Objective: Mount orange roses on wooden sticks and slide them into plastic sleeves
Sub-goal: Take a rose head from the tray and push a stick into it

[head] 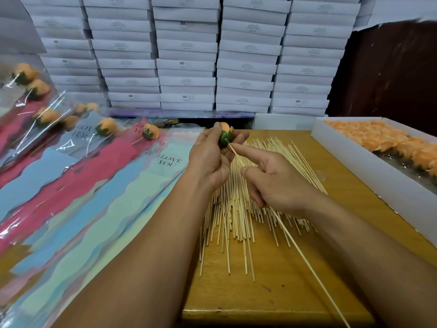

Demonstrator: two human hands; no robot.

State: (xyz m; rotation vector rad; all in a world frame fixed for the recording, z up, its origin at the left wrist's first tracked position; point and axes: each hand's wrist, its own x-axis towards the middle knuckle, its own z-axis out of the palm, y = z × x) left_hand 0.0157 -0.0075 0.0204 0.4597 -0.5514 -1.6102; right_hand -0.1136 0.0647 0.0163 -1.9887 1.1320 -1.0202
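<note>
**Stick tip at rose base, over the stick pile**

Landmark: loose pile of wooden sticks (238, 209) fanned on the wooden table (272, 292).

- Left hand (210, 159) raised above the far end of the pile, fingers curled round an orange rose (224, 131); green base faces the person, orange petals show above the thumb.
- Right hand (272, 181) above the pile's middle, gripping a single stick (295, 252). Index finger lies straight along the stick toward the rose; thumb presses it from the side; remaining fingers curled under.
- Stick tip touches the rose's green base. Whether it has entered, cannot tell. The rest of the stick runs back past the pile's near edge and out of the bottom of the view.
- Right of the pile: long white tray (369, 166) holding rows of orange rose heads (387, 140).
- Left of the pile: overlapping plastic sleeves (106, 185) in blue, red and pale green, some printed "LOVE YOU".
- Further left: finished roses (106, 129) on sticks lying in sleeves.
- Behind the pile: wall of stacked white boxes (186, 55).
</note>
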